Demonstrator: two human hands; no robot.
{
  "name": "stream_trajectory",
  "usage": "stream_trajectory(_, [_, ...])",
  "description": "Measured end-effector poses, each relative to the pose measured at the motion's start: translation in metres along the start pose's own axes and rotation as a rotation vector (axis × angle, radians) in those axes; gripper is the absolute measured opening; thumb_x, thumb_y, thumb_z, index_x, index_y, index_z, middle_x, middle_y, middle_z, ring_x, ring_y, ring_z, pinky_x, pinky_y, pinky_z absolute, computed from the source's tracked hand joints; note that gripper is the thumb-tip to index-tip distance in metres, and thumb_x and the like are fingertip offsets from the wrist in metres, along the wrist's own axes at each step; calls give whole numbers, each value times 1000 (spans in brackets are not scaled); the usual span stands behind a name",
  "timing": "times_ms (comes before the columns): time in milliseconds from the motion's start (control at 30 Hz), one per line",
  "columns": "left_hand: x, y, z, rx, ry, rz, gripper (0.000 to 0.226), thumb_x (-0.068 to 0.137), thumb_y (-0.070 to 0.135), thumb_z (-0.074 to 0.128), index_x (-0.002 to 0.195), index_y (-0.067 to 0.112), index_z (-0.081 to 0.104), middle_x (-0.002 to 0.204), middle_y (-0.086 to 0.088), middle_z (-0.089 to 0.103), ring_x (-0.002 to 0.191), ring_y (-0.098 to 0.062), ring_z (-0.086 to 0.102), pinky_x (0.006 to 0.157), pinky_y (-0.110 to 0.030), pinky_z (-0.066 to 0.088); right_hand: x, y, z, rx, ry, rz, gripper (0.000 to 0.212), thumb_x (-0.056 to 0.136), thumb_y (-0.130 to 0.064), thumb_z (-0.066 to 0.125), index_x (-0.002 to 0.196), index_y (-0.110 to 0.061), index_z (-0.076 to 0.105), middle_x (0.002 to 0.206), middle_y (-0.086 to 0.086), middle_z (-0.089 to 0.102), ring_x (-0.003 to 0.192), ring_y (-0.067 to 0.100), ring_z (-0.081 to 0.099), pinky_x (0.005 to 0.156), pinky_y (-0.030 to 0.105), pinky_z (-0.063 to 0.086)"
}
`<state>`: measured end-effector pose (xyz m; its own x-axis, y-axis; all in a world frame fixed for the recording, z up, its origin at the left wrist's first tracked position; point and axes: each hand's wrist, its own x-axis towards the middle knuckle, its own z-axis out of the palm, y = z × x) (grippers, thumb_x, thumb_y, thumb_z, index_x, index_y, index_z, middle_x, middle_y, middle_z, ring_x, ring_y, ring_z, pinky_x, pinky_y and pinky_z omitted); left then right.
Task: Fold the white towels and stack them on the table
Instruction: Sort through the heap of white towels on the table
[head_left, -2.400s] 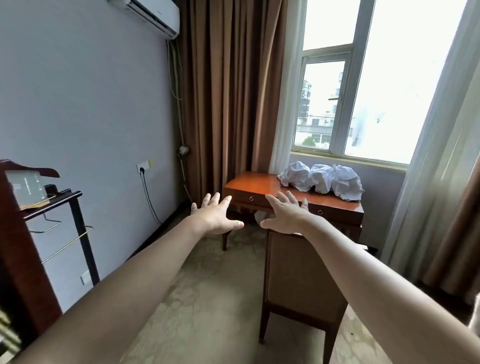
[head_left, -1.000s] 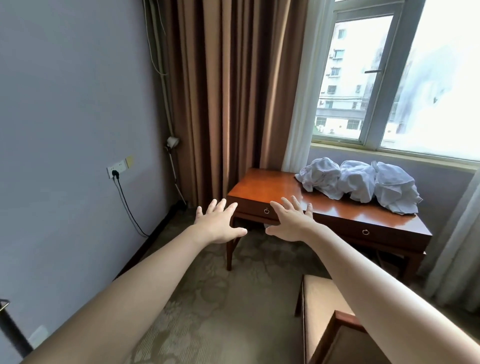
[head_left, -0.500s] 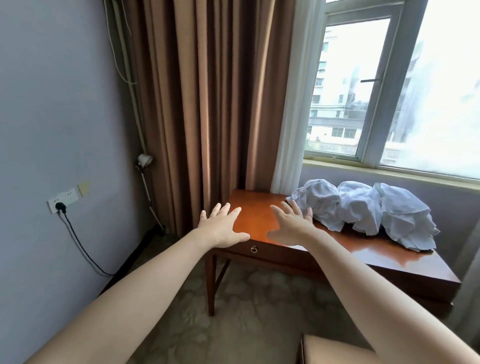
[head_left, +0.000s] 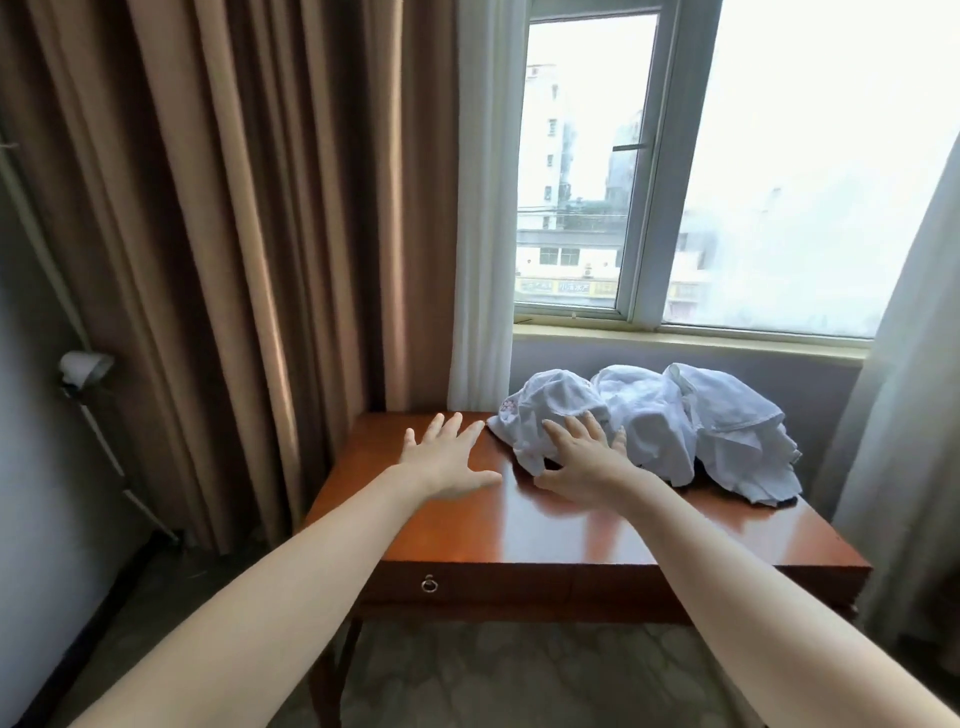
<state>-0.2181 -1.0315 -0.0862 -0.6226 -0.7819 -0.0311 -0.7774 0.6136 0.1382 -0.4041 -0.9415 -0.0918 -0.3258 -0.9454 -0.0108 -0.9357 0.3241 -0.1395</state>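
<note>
Three crumpled white towels lie in a row at the back right of a glossy wooden table (head_left: 467, 525): the left towel (head_left: 550, 410), the middle towel (head_left: 649, 421) and the right towel (head_left: 732, 426). My left hand (head_left: 447, 457) is stretched out over the table's left half, fingers spread, holding nothing. My right hand (head_left: 587, 462) is also spread flat, its fingertips at the front of the left towel; whether they touch it I cannot tell.
Brown curtains (head_left: 234, 234) hang at the left behind the table and a white sheer curtain (head_left: 480, 208) beside the window (head_left: 675, 182). A drawer with a ring pull (head_left: 429, 585) faces me. Patterned carpet lies below.
I have come closer to the table, and the chair has dropped out of view. Both hands have moved forward over the tabletop, and the right hand has reached the left towel.
</note>
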Motion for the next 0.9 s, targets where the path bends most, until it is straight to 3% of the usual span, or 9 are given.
stream_trajectory(267, [166,-29,-15,-9,0,163,88,88,66,50,157,33,6,166,-2,-3,152,-23,-8,119,-59,0,128,22,-13,1,22,129,87,90,-49,55,158,-32,4,166,-2,-9,151,25,-17,115,62,-9])
stream_trajectory(500, [253,-24,10,-43,-96,249,89,90,64,51,158,32,4,166,1,-6,152,-23,-8,119,-58,1,192,55,1,21,-5,220,88,90,-47,56,157,-32,2,165,-1,-5,151,27,-15,115,63,-8])
stream_trajectory(900, [418,3,52,-128,-172,194,86,90,65,49,157,33,6,166,2,-6,152,-22,-8,119,-58,2,343,151,21,157,-71,231,83,91,-48,53,157,-32,6,166,-4,-4,152,23,-12,117,58,-7])
